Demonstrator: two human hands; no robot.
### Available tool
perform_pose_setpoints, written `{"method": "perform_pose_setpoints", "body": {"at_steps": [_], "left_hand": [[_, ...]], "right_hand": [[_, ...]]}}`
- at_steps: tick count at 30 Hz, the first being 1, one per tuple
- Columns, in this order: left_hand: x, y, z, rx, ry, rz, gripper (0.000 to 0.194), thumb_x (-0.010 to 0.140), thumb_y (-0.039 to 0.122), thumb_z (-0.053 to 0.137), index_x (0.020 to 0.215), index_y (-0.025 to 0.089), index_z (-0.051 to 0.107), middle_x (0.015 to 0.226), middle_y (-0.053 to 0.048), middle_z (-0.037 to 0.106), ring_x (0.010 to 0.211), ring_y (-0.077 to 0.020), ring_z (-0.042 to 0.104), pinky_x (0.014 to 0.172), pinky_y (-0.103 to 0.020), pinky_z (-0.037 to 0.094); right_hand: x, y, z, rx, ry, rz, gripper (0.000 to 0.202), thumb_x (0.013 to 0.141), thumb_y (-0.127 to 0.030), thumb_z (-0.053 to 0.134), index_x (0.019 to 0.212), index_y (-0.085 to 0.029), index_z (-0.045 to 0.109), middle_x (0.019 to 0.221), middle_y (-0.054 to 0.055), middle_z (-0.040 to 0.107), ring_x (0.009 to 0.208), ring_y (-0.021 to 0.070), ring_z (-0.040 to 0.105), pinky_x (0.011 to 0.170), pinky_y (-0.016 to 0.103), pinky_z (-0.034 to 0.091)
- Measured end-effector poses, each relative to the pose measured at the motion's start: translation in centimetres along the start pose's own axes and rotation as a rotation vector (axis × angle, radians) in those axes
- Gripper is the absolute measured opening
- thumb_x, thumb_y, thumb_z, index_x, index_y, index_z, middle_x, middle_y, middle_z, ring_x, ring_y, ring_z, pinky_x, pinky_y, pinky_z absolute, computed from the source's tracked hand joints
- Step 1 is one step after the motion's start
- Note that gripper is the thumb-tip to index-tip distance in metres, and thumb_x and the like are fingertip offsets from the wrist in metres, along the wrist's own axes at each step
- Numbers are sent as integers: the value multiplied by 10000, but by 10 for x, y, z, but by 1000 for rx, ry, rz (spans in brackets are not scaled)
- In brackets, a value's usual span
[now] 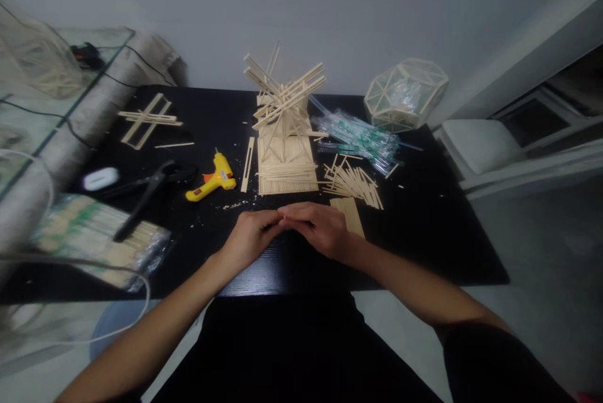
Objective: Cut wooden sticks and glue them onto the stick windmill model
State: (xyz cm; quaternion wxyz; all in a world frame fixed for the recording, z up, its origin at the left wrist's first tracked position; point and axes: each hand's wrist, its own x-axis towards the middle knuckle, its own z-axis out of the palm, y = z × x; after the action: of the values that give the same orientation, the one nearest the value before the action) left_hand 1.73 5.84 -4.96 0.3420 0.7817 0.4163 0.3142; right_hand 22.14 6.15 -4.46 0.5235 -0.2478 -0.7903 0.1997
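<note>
My left hand (249, 235) and my right hand (321, 227) meet at the fingertips above the near part of the black table (414, 233). Both hands are closed in a pinch; whatever is between the fingers is too small or hidden to name. Just beyond them stands a model of pale wooden sticks (285, 120), with crossed slatted blades on top and a flat stick base (287, 184). A loose pile of short sticks (355, 183) lies right of the base. Beside my right wrist is a flat stick panel (348, 216), partly covered by the hand.
Left of the base lie a yellow glue gun (214, 178), a narrow stick frame (247, 164), a stick cross (149, 120), black-handled pliers-like tool (151, 193), a white case (100, 178) and bagged sticks (103, 236). Plastic wrappers (360, 136) and a polyhedral stick frame (406, 94) sit at right.
</note>
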Motion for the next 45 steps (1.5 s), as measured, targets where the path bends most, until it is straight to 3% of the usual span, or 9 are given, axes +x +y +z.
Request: {"method": "perform_pose_setpoints", "body": {"at_steps": [7, 15, 18, 21, 25, 30, 38, 45], "left_hand": [[-4, -8, 4, -11, 27, 50, 261, 1029, 345, 620, 882, 178, 755, 772, -10, 744, 694, -148, 707, 663, -222, 517], [-2, -5, 3, -10, 21, 36, 244, 1017, 305, 641, 839, 171, 741, 720, 10, 722, 629, -126, 670, 617, -205, 497], [-1, -5, 5, -24, 28, 23, 204, 1008, 308, 658, 896, 184, 774, 774, 1, 762, 666, -138, 697, 652, -218, 526], [-1, -6, 7, -65, 27, 2, 158, 985, 311, 696, 1050, 212, 800, 901, -12, 812, 748, -155, 740, 731, -239, 565], [0, -7, 8, -183, 10, -116, 203, 939, 351, 755, 1103, 241, 799, 975, -10, 830, 831, -174, 772, 783, -256, 585], [1, -4, 11, -427, -45, -304, 265, 879, 424, 793, 1023, 202, 799, 889, -28, 818, 751, -175, 760, 722, -278, 624], [8, 1, 6, -726, -215, -524, 284, 789, 408, 845, 896, 152, 785, 805, -59, 793, 742, -175, 758, 635, -265, 644], [7, 0, 3, -766, -215, -538, 271, 810, 392, 828, 919, 147, 790, 849, -97, 807, 754, -194, 775, 589, -261, 645]], "right_hand": [[0, -1, 0, 18, -21, -21, 216, 983, -130, 711, 1184, -207, 698, 1089, 72, 819, 1009, 182, 803, 888, 308, 692], [0, -2, 0, 47, -35, 104, 121, 998, -204, 713, 1112, -244, 721, 1076, 40, 824, 998, 180, 805, 877, 333, 696], [0, -1, -1, 59, -10, 190, 110, 978, -231, 744, 1085, -255, 735, 1034, 24, 829, 945, 179, 809, 863, 331, 689], [1, 2, -1, 143, 72, 367, 144, 943, -280, 789, 1073, -259, 732, 998, 19, 828, 904, 183, 812, 844, 327, 683], [7, 8, -2, 388, 189, 616, 279, 852, -351, 873, 1048, -254, 700, 973, 13, 828, 901, 203, 818, 852, 347, 687], [12, 14, -3, 505, 217, 755, 391, 761, -397, 933, 1021, -249, 682, 919, 3, 823, 877, 208, 814, 849, 361, 681], [10, 13, -2, 509, 161, 746, 373, 781, -412, 915, 1045, -256, 702, 949, 13, 806, 905, 199, 802, 847, 346, 673], [10, 14, -4, 573, 80, 793, 413, 828, -448, 868, 1139, -257, 674, 958, 21, 809, 869, 192, 810, 805, 321, 685]]}}
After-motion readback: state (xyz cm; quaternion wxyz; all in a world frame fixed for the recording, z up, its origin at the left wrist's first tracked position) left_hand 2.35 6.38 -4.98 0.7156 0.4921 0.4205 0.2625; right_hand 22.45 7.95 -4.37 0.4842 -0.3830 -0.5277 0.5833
